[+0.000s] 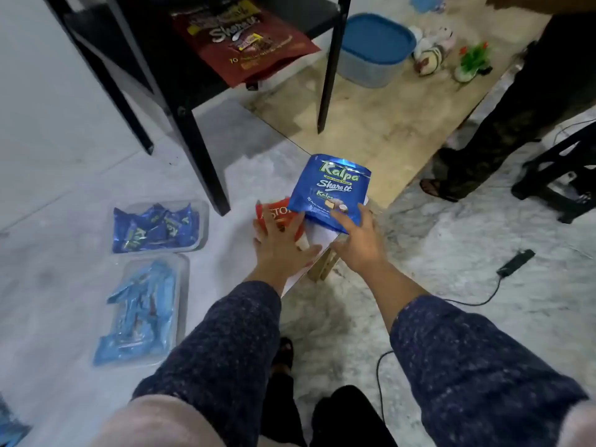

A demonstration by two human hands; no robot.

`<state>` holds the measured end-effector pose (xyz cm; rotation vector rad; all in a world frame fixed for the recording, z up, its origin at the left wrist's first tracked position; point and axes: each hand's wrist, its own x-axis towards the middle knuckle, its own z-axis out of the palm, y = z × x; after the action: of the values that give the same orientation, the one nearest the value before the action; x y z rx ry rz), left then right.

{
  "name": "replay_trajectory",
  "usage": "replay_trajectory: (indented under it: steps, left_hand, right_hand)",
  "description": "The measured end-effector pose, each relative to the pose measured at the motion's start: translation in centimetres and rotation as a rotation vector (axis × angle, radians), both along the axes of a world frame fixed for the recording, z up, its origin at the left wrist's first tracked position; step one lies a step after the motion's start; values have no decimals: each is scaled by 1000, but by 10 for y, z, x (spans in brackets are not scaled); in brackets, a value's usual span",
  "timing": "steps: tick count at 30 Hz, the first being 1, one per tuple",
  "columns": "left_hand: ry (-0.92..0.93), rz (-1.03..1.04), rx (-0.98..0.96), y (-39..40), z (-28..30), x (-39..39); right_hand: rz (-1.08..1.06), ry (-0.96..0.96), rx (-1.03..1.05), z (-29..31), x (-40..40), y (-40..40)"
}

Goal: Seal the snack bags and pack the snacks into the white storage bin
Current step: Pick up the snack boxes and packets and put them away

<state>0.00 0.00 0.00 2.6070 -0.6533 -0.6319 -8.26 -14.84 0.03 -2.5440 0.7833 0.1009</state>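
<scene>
Head view: right hand (356,241) gripping blue bag (329,191) upright for packing; left hand (282,245), fingers spread, pressing red bag (277,214) flat.

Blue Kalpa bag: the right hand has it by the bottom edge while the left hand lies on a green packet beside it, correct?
Not quite. The packet under the left hand is red, not green. The head view shows it beside the blue Kalpa bag, which the right hand does have by its bottom edge.
</scene>
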Motion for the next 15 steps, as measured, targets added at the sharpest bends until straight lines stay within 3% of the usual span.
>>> replay_trajectory:
  steps: [3, 15]
  left_hand:
    - [15, 66, 75, -1, -2, 0]
    - [38, 483, -136, -4, 14, -41]
  right_hand:
    - [-20, -21, 64, -9, 4, -14]
    - [307, -196, 174, 2, 7, -45]
